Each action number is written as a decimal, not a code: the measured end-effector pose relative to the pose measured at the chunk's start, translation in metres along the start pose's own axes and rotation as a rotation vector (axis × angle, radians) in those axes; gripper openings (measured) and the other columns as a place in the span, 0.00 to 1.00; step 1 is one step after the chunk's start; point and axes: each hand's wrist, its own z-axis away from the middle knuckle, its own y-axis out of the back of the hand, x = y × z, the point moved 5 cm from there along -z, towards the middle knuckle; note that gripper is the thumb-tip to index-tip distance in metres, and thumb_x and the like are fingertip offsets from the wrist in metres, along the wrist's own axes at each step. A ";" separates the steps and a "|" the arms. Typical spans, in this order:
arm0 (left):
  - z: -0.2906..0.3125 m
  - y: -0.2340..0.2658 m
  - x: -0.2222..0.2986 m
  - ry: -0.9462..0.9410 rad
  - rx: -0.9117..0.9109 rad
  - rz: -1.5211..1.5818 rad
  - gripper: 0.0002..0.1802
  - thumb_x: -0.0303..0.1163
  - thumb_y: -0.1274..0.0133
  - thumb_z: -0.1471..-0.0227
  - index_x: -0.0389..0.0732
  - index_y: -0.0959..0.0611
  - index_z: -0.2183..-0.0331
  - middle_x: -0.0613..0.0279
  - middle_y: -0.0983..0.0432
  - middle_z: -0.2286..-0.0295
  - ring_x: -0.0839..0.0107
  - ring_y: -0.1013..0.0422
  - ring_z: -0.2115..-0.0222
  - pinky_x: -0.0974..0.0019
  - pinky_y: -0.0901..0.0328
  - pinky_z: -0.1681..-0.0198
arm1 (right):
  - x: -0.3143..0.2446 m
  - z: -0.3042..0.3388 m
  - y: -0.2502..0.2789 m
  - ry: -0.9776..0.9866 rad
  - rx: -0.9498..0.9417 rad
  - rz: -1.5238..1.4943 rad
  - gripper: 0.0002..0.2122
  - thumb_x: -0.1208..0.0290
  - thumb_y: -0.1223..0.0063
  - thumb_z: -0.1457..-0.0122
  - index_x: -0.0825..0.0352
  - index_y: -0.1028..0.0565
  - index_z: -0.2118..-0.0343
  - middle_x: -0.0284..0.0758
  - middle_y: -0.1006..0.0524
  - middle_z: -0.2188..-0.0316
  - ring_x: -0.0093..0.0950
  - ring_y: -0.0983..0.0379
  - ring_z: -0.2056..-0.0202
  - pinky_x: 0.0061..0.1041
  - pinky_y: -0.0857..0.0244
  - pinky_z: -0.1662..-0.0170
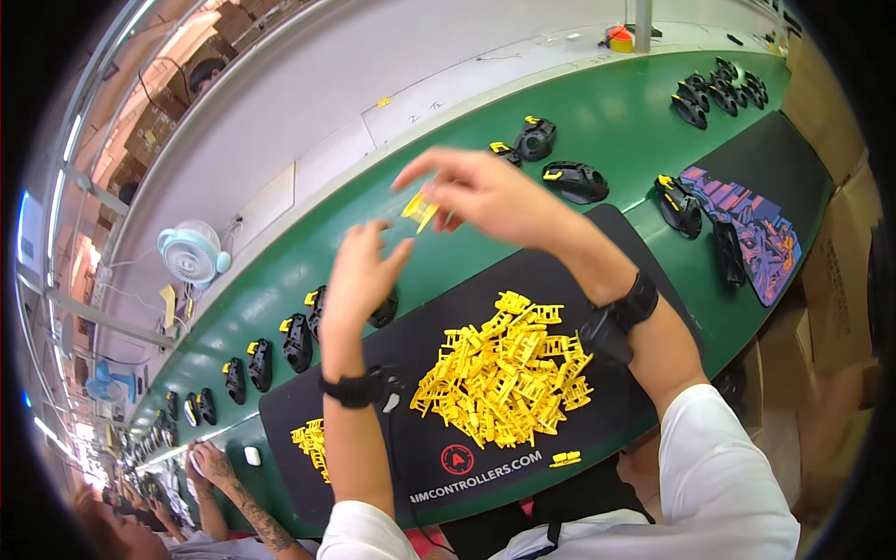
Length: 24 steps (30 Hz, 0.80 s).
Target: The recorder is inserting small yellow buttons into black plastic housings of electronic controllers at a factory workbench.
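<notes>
My right hand (485, 198) is raised over the green bench, pinching a small yellow plastic part (420, 211) between thumb and fingers. Just to its lower left is my left hand (366, 278), fingers apart and nothing visible in them. Under my forearms, a large heap of similar yellow plastic parts (504, 373) lies on a black mat (597, 425). Beyond my right hand stand black mouse-like shells (576, 182), several with a yellow part on them. Another row of black shells (297, 343) runs off to the left of my left hand, one partly hidden behind it.
A smaller yellow pile (311, 443) lies beside my left forearm, and one loose piece (566, 459) near the front edge. More black shells (691, 107) stand far right, near a patterned mat (747, 224). A fan (191, 254) stands at the back left. Another person's hands (213, 464) work at lower left.
</notes>
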 end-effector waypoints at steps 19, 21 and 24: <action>0.083 -0.060 0.076 0.036 -0.073 1.630 0.40 0.29 0.44 0.45 0.40 0.43 0.35 0.55 0.29 0.49 0.60 0.29 0.47 0.54 0.34 0.43 | 0.048 0.137 0.023 -0.091 0.297 -0.462 0.12 0.77 0.40 0.41 0.71 0.24 0.55 0.32 0.21 0.64 0.17 0.25 0.62 0.18 0.31 0.55; 0.108 -0.067 0.071 0.028 -0.011 1.556 0.52 0.27 0.36 0.52 0.39 0.47 0.33 0.56 0.31 0.46 0.61 0.32 0.44 0.56 0.37 0.40 | 0.043 0.141 0.000 -0.141 0.255 -0.451 0.09 0.77 0.38 0.41 0.71 0.22 0.58 0.31 0.20 0.64 0.18 0.24 0.62 0.19 0.30 0.53; 0.132 -0.073 0.065 0.018 0.063 1.478 0.58 0.28 0.30 0.59 0.38 0.48 0.33 0.56 0.34 0.45 0.63 0.33 0.45 0.57 0.37 0.40 | 0.036 0.141 -0.018 -0.043 0.298 -0.164 0.06 0.79 0.38 0.44 0.70 0.20 0.63 0.32 0.19 0.68 0.21 0.22 0.66 0.20 0.28 0.61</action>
